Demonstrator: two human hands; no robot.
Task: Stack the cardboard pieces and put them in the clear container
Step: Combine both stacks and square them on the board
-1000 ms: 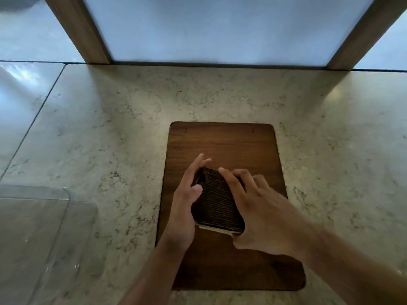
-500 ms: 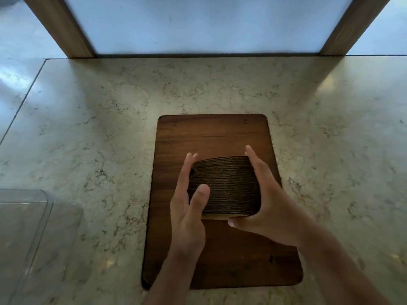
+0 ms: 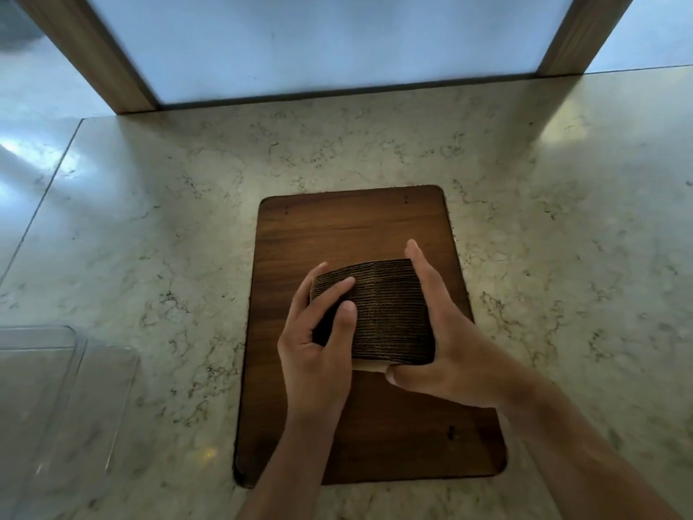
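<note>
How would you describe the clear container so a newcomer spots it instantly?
Start at the dark brown wooden board lying on the pale veined marble counter, where the left hand and right hand grip a stack of corrugated cardboard pieces. Look left, to the frame's lower-left edge: the clear plastic container sits there, partly cropped. It is the only see-through thing, given away by its glinting rims.
</note>
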